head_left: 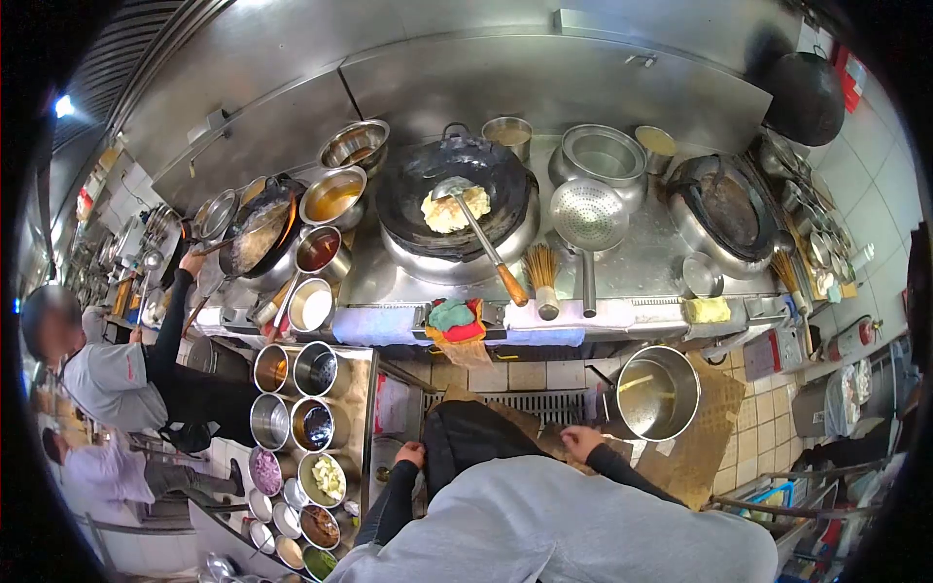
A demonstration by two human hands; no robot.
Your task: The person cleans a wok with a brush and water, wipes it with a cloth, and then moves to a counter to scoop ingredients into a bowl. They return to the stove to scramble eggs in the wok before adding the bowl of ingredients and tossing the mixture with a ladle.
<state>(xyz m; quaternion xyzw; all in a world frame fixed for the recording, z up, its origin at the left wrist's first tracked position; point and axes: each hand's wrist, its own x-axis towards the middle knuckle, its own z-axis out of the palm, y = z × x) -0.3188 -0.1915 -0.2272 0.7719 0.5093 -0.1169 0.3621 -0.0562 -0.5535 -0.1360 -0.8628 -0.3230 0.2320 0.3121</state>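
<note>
My left hand (pixel 411 454) is low in front of my body, fingers curled, beside the black cloth over my legs; nothing shows in it. My right hand (pixel 582 442) is on the other side of that cloth, fingers loosely apart and holding nothing visible. Nearest to it is a large steel pot (pixel 634 426) with pale liquid inside. Ahead of me, a black wok (pixel 408 189) on the range holds a pale yellow cooked egg mass (pixel 445 215). A wooden-handled ladle (pixel 485 239) rests in the wok, its handle toward me, with neither hand on it.
A perforated strainer (pixel 590 216) lies over a pot, beside a bamboo brush (pixel 542 277). Another wok (pixel 721 209) stands right. Folded cloths (pixel 453 318) lie on the range edge. Ingredient tins (pixel 322 478) line the left counter. A co-worker (pixel 117 379) works at a left wok.
</note>
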